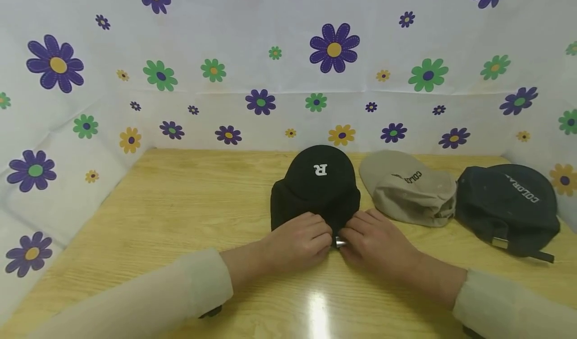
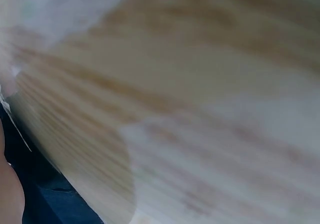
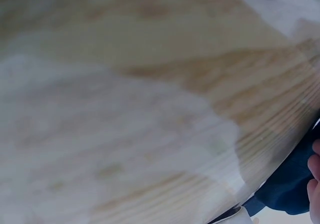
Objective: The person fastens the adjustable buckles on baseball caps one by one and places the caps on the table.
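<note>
A black cap [image 1: 322, 171] with a white letter R lies in the middle of the table in the head view, its back edge toward me. My left hand [image 1: 299, 241] grips that near edge with curled fingers. Just to its right, my right hand [image 1: 376, 241] pinches the cap's strap beside a small silver buckle [image 1: 340, 242]. Fingertips of both hands are partly hidden behind the knuckles. Only slivers of the hands show in the wrist views: left fingers [image 2: 11, 194] at the left edge, right fingers [image 3: 314, 179] at the right edge.
Right of the black cap lies a beige cap [image 1: 405, 189] with dark lettering. A dark navy cap [image 1: 505, 204], its strap end sticking out, touches it farther right. All rest on a wooden table [image 1: 189, 194], backed by a flower-printed white cloth [image 1: 288, 8].
</note>
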`<state>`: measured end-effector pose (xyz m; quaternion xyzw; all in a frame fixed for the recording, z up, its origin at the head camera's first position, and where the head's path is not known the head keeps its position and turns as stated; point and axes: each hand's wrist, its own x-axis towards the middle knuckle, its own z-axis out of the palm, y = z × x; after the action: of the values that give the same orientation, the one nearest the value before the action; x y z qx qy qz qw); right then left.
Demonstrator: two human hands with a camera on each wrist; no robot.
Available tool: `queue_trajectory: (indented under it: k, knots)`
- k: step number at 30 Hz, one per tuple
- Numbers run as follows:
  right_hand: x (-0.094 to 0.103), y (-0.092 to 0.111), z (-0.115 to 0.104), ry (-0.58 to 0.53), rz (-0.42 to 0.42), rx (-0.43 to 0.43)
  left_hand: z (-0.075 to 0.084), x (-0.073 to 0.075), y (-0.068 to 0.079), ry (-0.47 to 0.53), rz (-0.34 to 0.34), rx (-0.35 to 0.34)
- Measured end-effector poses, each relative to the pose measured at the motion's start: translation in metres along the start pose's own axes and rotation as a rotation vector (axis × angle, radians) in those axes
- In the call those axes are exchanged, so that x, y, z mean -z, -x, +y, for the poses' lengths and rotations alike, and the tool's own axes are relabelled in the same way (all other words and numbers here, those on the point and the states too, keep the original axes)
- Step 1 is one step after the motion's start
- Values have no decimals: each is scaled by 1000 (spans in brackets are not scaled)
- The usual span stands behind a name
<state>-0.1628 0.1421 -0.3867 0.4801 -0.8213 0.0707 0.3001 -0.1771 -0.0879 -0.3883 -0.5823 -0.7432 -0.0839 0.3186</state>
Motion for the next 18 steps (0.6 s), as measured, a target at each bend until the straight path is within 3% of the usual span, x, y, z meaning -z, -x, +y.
queue_trajectory:
  k: [12, 18]
  knots:
    - [0, -3, 0, -20, 31, -7, -1, 0, 1, 32, 21, 29]
    - [0, -2, -1, -38, 54, 6, -1, -1, 2, 39, -21, 46]
